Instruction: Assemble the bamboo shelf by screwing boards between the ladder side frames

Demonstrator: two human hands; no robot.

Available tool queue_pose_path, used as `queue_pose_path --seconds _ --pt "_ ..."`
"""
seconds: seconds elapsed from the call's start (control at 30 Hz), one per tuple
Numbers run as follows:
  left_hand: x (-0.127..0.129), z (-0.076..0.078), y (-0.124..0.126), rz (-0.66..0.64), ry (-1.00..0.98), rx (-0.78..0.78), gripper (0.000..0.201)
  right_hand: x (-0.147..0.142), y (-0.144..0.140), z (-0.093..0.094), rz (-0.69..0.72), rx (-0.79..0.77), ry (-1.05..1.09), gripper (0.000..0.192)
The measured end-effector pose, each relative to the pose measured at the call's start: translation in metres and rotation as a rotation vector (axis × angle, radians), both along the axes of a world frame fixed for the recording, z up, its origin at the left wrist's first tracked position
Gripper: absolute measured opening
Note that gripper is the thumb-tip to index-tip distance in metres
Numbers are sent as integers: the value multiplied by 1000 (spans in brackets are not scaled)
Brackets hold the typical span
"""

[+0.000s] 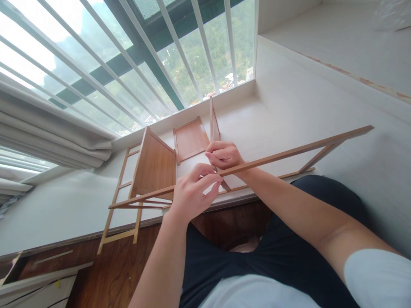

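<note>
A long wooden ladder-like frame (289, 152) is tilted up in front of me, with its top rail running from lower left to upper right. My left hand (194, 192) is closed round the middle of that rail, thumb and fingers pinching it. Beyond the rail, my right hand (225, 155) is curled into a fist, its forearm passing behind the wood. What the right fingers hold, if anything, is hidden. Just behind that fist stands a narrow wooden panel (214, 122), seen almost edge-on.
Left of my hands, a larger wooden panel (156, 164) leans upright by another slatted frame (120, 186). A small framed panel (192, 139) lies on the white window ledge (64, 205). Barred windows (192, 51) rise behind, with a grey curtain (51, 128) at left.
</note>
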State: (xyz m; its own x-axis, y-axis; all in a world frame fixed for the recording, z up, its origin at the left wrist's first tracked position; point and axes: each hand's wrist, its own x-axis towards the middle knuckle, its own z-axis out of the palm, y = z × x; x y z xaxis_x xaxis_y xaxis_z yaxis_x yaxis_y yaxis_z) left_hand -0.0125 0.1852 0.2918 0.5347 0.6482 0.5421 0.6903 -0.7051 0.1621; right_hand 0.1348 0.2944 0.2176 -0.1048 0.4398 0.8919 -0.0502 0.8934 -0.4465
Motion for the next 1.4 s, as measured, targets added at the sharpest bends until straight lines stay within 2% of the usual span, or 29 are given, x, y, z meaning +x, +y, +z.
queue_pose_path --seconds 0.13,0.3,0.93,1.4 --pt "-1 0 -1 -19 -15 -14 8 5 2 2 49 -38 -4 60" --pt "-3 -3 0 -10 -19 5 6 10 2 4 73 -14 29 56" --pt "0 -3 0 7 -38 24 7 8 -6 6 171 -52 45 53" --pt "2 1 -1 27 -27 -5 7 13 -7 9 170 -87 17 58"
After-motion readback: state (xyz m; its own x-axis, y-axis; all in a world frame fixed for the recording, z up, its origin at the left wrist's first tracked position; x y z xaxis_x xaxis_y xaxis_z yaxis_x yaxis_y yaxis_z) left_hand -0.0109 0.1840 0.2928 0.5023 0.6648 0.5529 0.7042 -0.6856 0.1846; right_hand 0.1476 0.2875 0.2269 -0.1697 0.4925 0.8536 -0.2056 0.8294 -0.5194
